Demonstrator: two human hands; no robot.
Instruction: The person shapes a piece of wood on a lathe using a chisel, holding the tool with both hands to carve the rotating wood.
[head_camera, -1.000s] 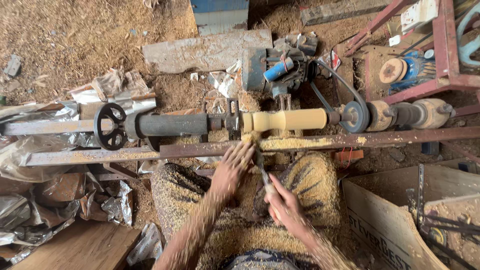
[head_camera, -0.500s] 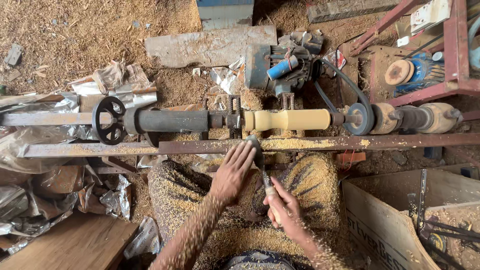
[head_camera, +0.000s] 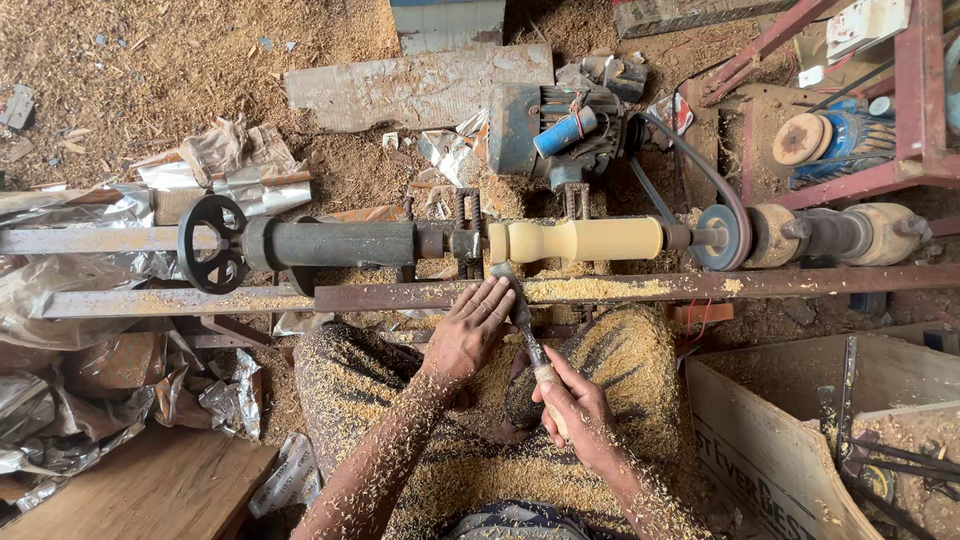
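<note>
Wood lathe seen from above. We see the pale turned wooden spindle (head_camera: 580, 241) mounted horizontally between the tailstock (head_camera: 330, 244) and the belt pulley (head_camera: 722, 237). The right hand (head_camera: 575, 405) is closed around the wooden handle of a chisel (head_camera: 524, 320), whose blade crosses the rusty tool-rest bar (head_camera: 620, 288) toward the spindle's left end. The left hand (head_camera: 468, 333) lies flat, fingers extended, pressing the blade onto the bar. Shavings cover both forearms and the lap.
</note>
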